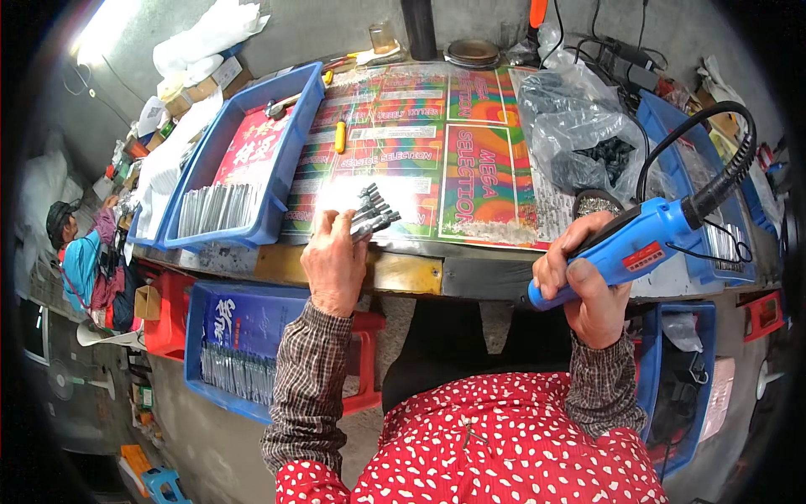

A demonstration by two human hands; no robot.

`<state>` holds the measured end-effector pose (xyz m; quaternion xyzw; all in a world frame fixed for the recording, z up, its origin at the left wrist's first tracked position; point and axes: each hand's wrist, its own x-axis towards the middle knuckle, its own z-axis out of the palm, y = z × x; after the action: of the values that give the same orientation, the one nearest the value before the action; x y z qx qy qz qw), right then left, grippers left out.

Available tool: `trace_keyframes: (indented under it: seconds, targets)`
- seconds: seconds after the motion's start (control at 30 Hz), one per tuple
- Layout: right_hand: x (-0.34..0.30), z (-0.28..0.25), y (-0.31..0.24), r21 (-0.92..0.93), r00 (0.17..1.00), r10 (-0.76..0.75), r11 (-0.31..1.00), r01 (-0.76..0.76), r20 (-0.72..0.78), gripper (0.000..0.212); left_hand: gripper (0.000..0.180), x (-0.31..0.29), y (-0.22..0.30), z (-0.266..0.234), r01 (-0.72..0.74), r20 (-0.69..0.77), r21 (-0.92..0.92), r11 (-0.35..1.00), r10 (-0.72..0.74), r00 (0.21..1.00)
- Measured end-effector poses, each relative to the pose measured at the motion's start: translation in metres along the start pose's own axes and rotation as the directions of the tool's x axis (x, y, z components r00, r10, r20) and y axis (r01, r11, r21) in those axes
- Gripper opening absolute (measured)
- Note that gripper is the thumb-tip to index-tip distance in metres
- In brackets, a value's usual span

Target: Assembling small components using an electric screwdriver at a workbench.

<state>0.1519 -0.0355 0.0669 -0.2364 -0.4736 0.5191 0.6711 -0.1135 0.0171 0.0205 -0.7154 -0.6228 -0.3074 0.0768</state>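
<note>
My left hand (334,262) is closed around a bunch of slim grey metal rods (374,212) at the table's front edge; their dark ends stick out up and to the right. What the fingers cover of the rods is hidden. My right hand (592,286) grips a blue electric screwdriver (642,245) whose front end points left and down. A thick black cable (739,160) curves up from its rear. The two hands are apart, and the screwdriver does not touch the rods.
Left on the table stands a blue bin (281,181) with rows of metal rods. A yellow-handled tool (340,137) lies on the colourful printed sheet (403,109). Clear bags of dark parts (579,126) sit right. Below left is another blue bin (193,336). Someone (80,252) is far left.
</note>
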Motion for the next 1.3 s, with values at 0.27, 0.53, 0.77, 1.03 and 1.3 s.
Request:
trace_keyframes:
  seconds: [0.27, 0.53, 0.77, 1.03, 1.3]
  targets:
    - [-0.001, -0.003, 0.000, 0.008, 0.999, 0.024, 1.000, -0.023, -0.047, 0.028, 0.030, 0.011, -0.002, 0.004, -0.045, 0.096, 0.111, 0.993, 0.034, 0.995]
    - [0.002, -0.002, 0.001, 0.001, 0.999, 0.025, 1.000, -0.025, -0.039, 0.027, 0.022, 0.020, -0.011, 0.005, -0.106, 0.135, 0.032, 0.994, 0.101, 0.986]
    - [0.002, 0.004, 0.006, -0.079, 1.000, 0.015, 0.997, -0.016, -0.018, 0.022, 0.023, 0.025, -0.017, 0.013, -0.163, 0.260, 0.068, 0.984, 0.140, 0.955]
    - [0.002, -0.006, 0.010, -0.105, 0.998, 0.021, 0.994, -0.014, 0.059, 0.026, 0.013, 0.021, -0.015, 0.027, -0.275, 0.083, 0.000, 0.961, 0.275, 0.958]
    - [0.005, -0.009, 0.015, -0.152, 0.997, 0.024, 0.988, -0.013, 0.072, 0.024, 0.011, 0.007, -0.010, 0.032, -0.274, -0.054, -0.012, 0.962, 0.273, 0.961]
